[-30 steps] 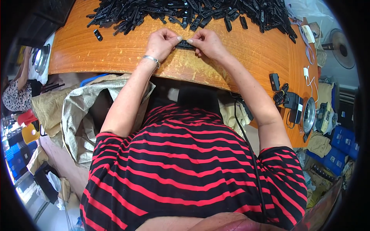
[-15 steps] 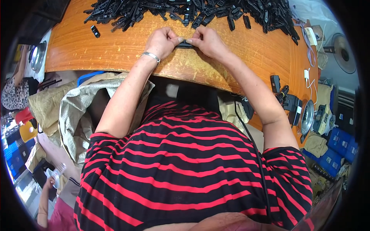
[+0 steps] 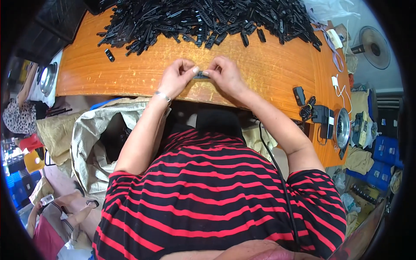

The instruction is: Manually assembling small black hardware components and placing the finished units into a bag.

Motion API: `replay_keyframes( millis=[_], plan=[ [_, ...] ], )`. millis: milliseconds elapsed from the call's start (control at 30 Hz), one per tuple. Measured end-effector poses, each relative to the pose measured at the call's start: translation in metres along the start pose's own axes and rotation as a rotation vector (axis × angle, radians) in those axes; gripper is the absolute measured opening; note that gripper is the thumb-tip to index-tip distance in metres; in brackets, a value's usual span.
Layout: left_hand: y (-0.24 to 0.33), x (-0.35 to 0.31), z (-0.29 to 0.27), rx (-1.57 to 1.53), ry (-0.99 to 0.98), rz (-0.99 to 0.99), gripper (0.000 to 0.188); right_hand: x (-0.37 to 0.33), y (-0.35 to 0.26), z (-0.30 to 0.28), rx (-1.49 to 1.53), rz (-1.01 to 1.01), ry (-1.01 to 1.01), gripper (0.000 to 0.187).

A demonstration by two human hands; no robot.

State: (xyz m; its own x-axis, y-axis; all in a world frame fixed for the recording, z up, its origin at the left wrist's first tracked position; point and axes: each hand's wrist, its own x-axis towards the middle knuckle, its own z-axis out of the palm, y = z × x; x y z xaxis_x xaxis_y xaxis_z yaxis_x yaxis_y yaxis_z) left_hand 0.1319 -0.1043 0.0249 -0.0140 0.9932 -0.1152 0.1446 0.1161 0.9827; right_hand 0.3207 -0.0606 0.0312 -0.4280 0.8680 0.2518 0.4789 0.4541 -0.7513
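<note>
Both of my hands meet over the near edge of the wooden table [image 3: 134, 78], pinching a small, slim black plastic part [image 3: 201, 75]. My left hand [image 3: 175, 79] has thumb and fingers closed at its left end. From the other side, my right hand [image 3: 226, 77] grips it the same way, thumb on top. The fingertips cover much of the part, so its details are hidden. Beyond my hands spreads a large heap of similar black plastic parts [image 3: 216, 24]. One loose black part [image 3: 109, 55] lies apart on the left.
At the right of the table are a black adapter with cable [image 3: 321, 115], a metal bowl [image 3: 342, 128] and a white cord [image 3: 342, 89]. A fan [image 3: 373, 47] stands beyond. An open woven sack [image 3: 86, 147] sits below the table's left. Another person [image 3: 54, 225] is at lower left.
My view has tilted, so the table and heap appear lower and more of the heap shows. Both hands keep their pinch on the black part. The person at lower left has shifted posture.
</note>
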Motion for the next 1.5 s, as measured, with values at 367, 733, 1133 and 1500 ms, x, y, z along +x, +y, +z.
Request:
replay_keyframes(
  millis=[367,733,1133,1500],
  plan=[
    [0.046,-0.136,-0.111,0.162,0.164,-0.101,0.015,0.034,0.004,-0.035,-0.168,-0.097,-0.095,0.013],
    [0.067,-0.132,-0.116,0.666,0.212,-0.041,0.021,0.091,0.039,-0.038,-0.75,-0.303,-0.193,0.015],
    [0.024,0.076,-0.056,1.138,0.204,0.503,0.017,0.052,0.016,-0.051,-0.399,-0.334,-0.193,0.032],
    [0.035,0.063,-0.051,0.802,0.204,0.716,0.015,0.003,0.001,-0.011,-0.151,-0.25,-0.143,0.02]
  ],
)
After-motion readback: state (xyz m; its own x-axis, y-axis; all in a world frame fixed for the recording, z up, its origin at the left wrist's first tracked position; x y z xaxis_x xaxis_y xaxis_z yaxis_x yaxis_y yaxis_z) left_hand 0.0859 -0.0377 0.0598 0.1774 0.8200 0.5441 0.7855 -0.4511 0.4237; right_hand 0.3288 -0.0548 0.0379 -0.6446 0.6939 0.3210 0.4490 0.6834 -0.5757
